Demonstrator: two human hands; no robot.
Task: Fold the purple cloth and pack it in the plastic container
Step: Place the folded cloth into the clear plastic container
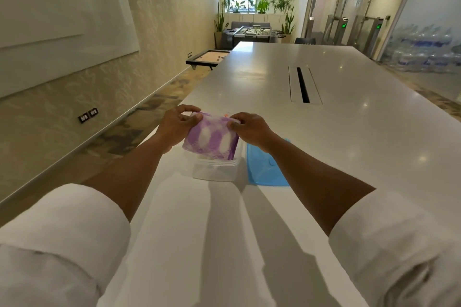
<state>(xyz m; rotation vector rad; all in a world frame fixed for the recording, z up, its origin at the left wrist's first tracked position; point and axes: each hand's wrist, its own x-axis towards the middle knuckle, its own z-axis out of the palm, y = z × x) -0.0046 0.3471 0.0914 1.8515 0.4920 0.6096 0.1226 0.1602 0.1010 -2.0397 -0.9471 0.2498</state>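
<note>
The purple and white checked cloth [212,137] is folded into a thick square. It hangs tilted over the clear plastic container [215,169], its lower edge dipping inside the rim. My left hand [177,124] pinches the cloth's upper left corner. My right hand [249,128] pinches the upper right corner. The container stands open on the white table [324,132], right below both hands.
A blue lid [262,169] lies flat on the table just right of the container, partly under my right forearm. A cable slot [303,85] is set into the table farther back. The table's left edge runs close to the container; floor lies beyond it.
</note>
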